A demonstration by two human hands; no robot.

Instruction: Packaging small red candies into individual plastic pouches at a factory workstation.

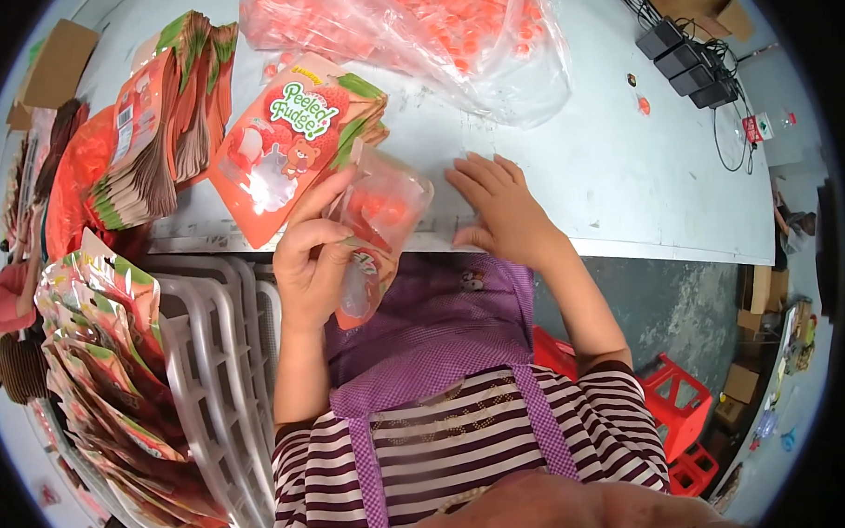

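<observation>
A pale work surface (625,187) spans the room, carrying a big clear plastic bag (528,93) of orange-red sweets and a stack of flat printed pouches (265,162). The left hand (315,254), fingers curled and thumb pressing, grips a red pouch (380,273) over the near edge, sweets showing in its translucent upper part, which could be a separate cup. The right hand (506,210) lies palm down, fingers loosely spread, apparently holding nothing. This looks like filling: best keep the mouth wide and upright, bringing the right hand over to steady it.
</observation>
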